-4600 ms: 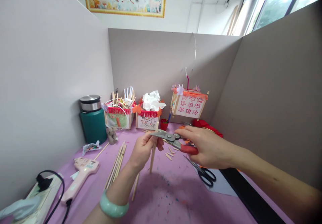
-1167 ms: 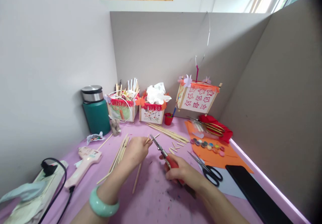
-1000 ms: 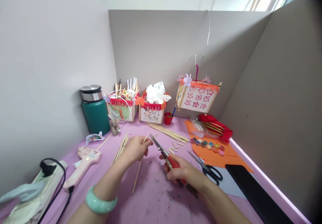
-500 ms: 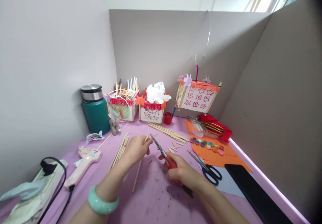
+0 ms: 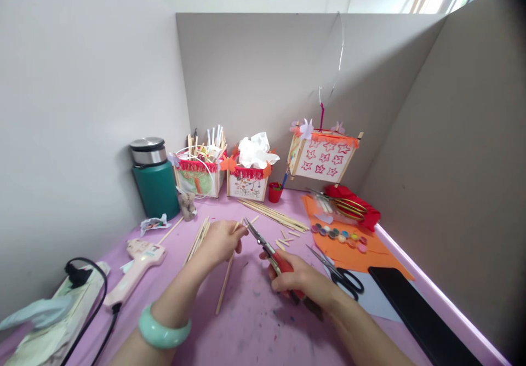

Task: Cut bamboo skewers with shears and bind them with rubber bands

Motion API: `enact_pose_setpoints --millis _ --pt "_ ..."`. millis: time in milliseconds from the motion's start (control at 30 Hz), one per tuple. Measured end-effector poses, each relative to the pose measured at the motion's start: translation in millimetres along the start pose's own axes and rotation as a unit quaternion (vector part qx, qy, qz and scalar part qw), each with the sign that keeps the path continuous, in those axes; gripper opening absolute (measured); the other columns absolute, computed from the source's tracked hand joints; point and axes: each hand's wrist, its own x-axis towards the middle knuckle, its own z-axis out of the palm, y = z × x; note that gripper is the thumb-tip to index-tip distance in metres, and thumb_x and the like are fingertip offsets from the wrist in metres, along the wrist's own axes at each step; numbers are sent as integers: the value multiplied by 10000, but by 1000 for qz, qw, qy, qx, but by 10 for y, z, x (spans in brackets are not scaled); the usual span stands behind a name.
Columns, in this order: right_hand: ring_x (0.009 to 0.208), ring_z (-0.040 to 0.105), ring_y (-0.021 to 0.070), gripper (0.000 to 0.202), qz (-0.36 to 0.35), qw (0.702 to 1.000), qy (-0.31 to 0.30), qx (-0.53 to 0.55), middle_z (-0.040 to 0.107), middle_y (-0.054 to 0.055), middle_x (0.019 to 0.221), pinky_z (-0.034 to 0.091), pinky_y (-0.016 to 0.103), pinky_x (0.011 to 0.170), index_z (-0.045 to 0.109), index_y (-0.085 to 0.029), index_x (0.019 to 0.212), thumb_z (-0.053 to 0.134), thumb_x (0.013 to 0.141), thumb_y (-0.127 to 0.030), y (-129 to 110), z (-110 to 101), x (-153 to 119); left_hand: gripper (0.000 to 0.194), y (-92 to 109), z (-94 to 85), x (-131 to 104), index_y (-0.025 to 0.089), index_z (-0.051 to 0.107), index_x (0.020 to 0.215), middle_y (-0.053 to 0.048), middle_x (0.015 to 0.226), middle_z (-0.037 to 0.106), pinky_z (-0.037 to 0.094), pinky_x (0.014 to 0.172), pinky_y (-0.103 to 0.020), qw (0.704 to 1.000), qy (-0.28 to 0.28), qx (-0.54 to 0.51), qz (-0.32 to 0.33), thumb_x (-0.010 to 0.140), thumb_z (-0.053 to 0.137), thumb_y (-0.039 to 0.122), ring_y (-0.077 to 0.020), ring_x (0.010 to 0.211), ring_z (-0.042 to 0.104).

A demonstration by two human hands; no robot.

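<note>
The bench (image 5: 267, 327) carries a bottle (image 5: 155, 189) in its back left corner; a lantern (image 5: 322, 159) hangs near the back right corner. Toward the right edge lie scissors (image 5: 343, 278). The right hand (image 5: 304, 279), its grip closed round the red handles, has lowered the cutters (image 5: 281, 262) over the bench's middle since the earliest frame, where their blades crossed an upright stick. The left hand (image 5: 224, 241) has a narrow grip, pinching a stick (image 5: 235, 227) beside the blade tips; whether they touch is unclear. Offcuts (image 5: 283, 241) lie beyond the cutters, toward the back edge.
</note>
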Motion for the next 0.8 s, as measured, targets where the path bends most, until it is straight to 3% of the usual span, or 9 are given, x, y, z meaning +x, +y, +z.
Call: enact_pose_setpoints --millis 133,333,500,667,800 --pt "548 401 75 471 -1 1000 10 -21 481 -42 724 263 202 470 507 -190 1064 602 604 -150 11 11 12 406 -35 -12 20 146 647 868 -7 548 625 286 381 -219 999 -29 -35 -7 837 352 423 -102 318 410" --pt "561 373 82 477 -23 996 44 -69 440 -52 681 252 205 469 537 -181 1008 559 543 -80 70 49 94 398 5 5 7 159 647 640 -38 556 626 331 528 -240 999 34 26 19 834 393 396 -148 511 523" --pt "587 400 86 458 -28 998 36 -43 465 -42 719 267 204 494 525 -186 1056 609 607 -148 32 50 42 316 69 -1 -18 175 611 646 -22 592 613 323 587 -237 995 69 48 47 830 437 364 -150 596 534" --pt "609 433 88 501 -28 999 -26 23 497 -19 780 294 208 523 488 -179 1143 629 665 -237 -51 -5 -92 448 60 -50 -22 162 618 628 -7 529 575 317 510 -226 998 3 -45 54 837 389 486 -122 474 459" --pt "619 443 91 438 -31 999 -10 1 499 -20 761 299 206 531 514 -173 1075 646 662 -238 -89 -31 -125 442 49 -68 -28 152 631 661 -8 547 578 281 449 -218 997 7 -73 26 799 430 521 -105 431 408"
